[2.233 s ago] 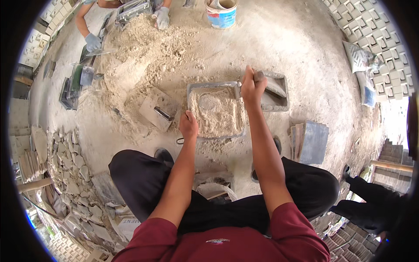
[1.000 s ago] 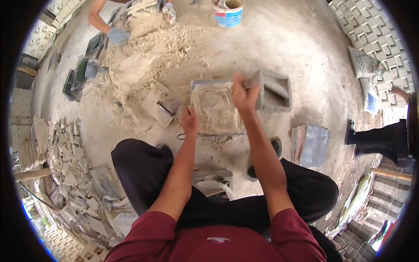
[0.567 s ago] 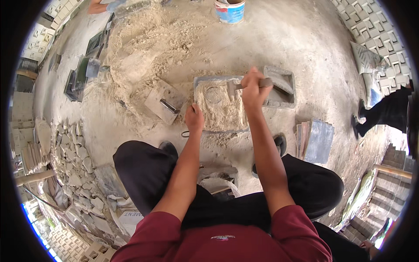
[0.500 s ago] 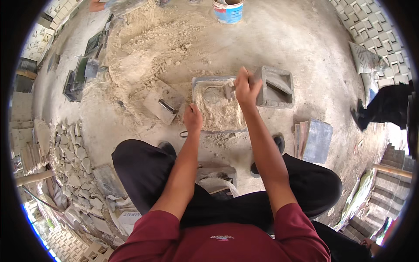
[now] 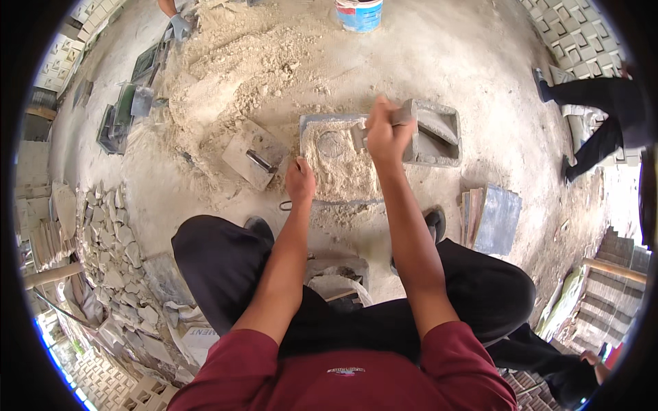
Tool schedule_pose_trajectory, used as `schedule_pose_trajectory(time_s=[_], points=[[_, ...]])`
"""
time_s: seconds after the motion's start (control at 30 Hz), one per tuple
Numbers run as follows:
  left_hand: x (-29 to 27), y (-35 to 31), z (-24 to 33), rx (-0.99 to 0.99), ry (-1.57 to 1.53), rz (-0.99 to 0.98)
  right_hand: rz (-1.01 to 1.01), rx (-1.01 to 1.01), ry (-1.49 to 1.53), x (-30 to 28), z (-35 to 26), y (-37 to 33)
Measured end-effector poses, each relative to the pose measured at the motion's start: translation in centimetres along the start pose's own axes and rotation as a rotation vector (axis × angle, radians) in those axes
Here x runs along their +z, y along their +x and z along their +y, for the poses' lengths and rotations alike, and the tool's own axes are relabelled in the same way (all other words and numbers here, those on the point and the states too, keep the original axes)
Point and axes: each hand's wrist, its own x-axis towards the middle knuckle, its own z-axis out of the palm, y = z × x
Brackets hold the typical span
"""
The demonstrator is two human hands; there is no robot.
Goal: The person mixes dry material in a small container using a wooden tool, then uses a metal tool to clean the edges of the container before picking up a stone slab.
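Note:
Between my arms lies a shallow rectangular mould (image 5: 305,130) with a grey rim, filled with pale, crumbly, sand-like mix (image 5: 346,175). A round outline (image 5: 333,144) shows in the mix. My right hand (image 5: 385,137) is closed around a hammer-like tool (image 5: 359,135), its blocky end over the mould's upper right. My left hand (image 5: 300,181) is a fist at the mould's left edge; what it grips, if anything, is hidden. Left of it rests a flat float (image 5: 240,157) with a tube-like handle. Beside my right hand sits a grey box (image 5: 449,162) with a slab-like piece inside.
Loose sandy mix (image 5: 233,68) is heaped at upper left; a blue-and-white bucket (image 5: 360,17) stands beyond. Flat plates (image 5: 497,216) lean at right. Stone pieces (image 5: 113,250) are piled at left. Another person's gloved hand (image 5: 179,27) shows far left; a person's dark-trousered legs (image 5: 596,113) are at right.
My right hand with the tool has shifted slightly up and left. The person at right has stepped further into view, and the far-left gloved hand has moved.

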Motion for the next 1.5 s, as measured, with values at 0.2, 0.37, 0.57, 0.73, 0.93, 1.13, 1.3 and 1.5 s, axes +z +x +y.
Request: schedule_pose_trajectory(time_s=[0.2, 0.37, 0.57, 0.73, 0.93, 1.13, 1.3, 1.5], points=[[-2.1, -0.4, 2.2, -0.178, 0.005, -0.218, 0.098, 0.176, 0.020, 0.1, -1.5, -0.1], [-1.1, 0.1, 0.4, -0.075, -0.022, -0.115, -0.087, -0.168, -0.135, -0.2, 0.3, -1.6], [-1.0, 0.0, -0.2, -0.129, -0.027, -0.149, 0.196, -0.080, 0.096, -0.1, -2.3, -1.8], [-0.8, -0.1, 0.1, -0.092, -0.011, -0.148, 0.125, 0.089, 0.012, -0.3, -1.9, -1.6], [-0.3, 0.2, -0.5, -0.111, -0.036, -0.158, 0.081, 0.030, -0.153, -0.8, -0.9, -2.3], [-1.0, 0.3, -0.6, -0.092, 0.008, -0.107, -0.110, 0.207, -0.136, -0.4, -5.9, -1.0], [-0.8, 0.1, -0.3, -0.066, -0.012, -0.084, -0.097, 0.019, -0.123, -0.3, -9.2, -0.2], [-1.2, 0.0, 0.1, -0.090, -0.042, -0.075, 0.066, 0.091, 0.056, 0.4, -6.6, -2.8]])
